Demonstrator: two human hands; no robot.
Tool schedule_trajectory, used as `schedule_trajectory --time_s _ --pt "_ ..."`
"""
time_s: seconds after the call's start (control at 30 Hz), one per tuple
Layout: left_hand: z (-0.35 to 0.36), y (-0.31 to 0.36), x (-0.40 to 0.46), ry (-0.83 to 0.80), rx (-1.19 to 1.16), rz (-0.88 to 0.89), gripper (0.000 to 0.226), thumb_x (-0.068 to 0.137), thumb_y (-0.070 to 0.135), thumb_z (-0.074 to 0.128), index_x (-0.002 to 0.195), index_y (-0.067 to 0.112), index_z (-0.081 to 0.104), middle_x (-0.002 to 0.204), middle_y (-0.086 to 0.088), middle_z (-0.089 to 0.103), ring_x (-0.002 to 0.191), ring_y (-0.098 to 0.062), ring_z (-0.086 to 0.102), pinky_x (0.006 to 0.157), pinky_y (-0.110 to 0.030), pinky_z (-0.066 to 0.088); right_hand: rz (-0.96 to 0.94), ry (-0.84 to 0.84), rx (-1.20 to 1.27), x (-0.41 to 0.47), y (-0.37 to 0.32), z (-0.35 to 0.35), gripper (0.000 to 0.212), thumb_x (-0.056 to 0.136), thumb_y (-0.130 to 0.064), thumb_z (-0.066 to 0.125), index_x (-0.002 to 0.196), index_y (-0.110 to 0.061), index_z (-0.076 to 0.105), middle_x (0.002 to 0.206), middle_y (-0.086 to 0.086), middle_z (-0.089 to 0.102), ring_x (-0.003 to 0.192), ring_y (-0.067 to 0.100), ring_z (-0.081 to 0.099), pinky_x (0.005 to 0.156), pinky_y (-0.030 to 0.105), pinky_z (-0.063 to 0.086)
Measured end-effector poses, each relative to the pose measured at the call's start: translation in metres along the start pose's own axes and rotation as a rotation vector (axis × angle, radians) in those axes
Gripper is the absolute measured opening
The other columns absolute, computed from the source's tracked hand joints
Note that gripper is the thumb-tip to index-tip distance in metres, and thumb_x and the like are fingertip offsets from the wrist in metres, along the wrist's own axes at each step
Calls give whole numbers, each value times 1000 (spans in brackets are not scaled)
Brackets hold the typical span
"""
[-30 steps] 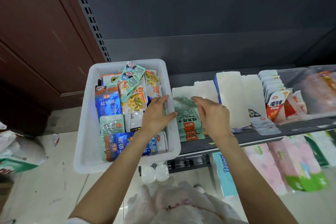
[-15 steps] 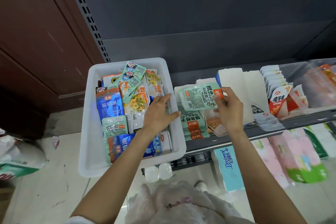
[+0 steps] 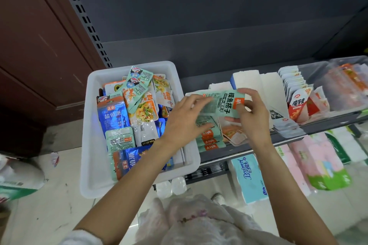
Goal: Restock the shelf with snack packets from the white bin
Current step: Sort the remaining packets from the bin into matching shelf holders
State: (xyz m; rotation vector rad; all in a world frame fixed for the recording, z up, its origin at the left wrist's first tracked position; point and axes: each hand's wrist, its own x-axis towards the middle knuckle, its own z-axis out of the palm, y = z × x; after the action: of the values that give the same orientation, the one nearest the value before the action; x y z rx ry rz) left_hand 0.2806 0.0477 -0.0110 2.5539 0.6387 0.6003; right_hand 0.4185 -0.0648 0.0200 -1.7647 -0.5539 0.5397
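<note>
Head view: held above the dark grey metal shelf, just right of the white plastic bin, one mint-green snack packet with black letters and an orange corner. Pinched at its right end by the right hand, thumb under and fingers curled over the top edge. Touched at its left end by the left hand, fingers spread and nearly straight; real grip there cannot be told. Directly below the packet, lying on the shelf, a stack of same mint-green packets. Inside the bin, many mixed blue, green and orange snack packets. Right of the bin, further along the shelf, upright white paper packs.
</note>
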Motion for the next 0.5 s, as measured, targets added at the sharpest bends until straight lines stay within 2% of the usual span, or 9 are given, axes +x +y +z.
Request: schedule_trajectory --time_s 0.07,0.13,0.2,0.27,0.33,0.43,0.5 --pt "5 3 14 33 39 111 43 81 28 71 122 23 61 111 0 65 99 -19 60 83 -36 48 25 -26 52 -1 -5 2 18 95 -4 49 105 -15 59 106 5 64 91 16 67 60 25 58" --pt "5 0 25 66 -8 114 28 83 18 69 110 23 69 98 3 71 80 -14 67 72 -30 53 72 -60 90 2 -7 0 18 96 -8 46 105 -11 62 106 7 65 91 16 68 65 26 58" --pt "0 -7 31 76 -22 72 21 84 16 68 103 23 72 92 6 73 73 -10 68 67 -25 53 78 -150 58 4 -6 -4 22 97 -8 43 108 -11 63 105 8 67 90 15 69 69 30 59" --pt "-6 -15 33 47 21 6 19 85 18 66 102 25 73 92 8 73 77 -9 68 69 -21 48 -104 -174 -257 9 0 -5 21 95 -9 49 107 -16 64 99 3 70 86 13 69 72 34 58" --pt "-7 -24 33 -6 71 -38 18 87 19 65 101 26 72 93 9 73 82 -11 67 72 -20 43 -342 -126 -585 12 8 2 15 92 -17 57 101 -21 68 85 -1 72 75 15 68 69 34 56" --pt "-1 -30 29 -111 148 -40 19 86 24 65 104 26 70 99 7 72 92 -17 65 89 -31 42 -497 -40 -758 11 13 14 11 90 -23 62 91 -22 72 73 1 71 64 24 65 58 32 52" --pt "3 -32 24 -131 170 -25 23 83 26 69 106 24 70 103 4 71 99 -19 63 94 -35 36 -537 -52 -825 9 16 18 12 90 -24 61 90 -23 73 75 2 72 65 26 65 57 29 49"
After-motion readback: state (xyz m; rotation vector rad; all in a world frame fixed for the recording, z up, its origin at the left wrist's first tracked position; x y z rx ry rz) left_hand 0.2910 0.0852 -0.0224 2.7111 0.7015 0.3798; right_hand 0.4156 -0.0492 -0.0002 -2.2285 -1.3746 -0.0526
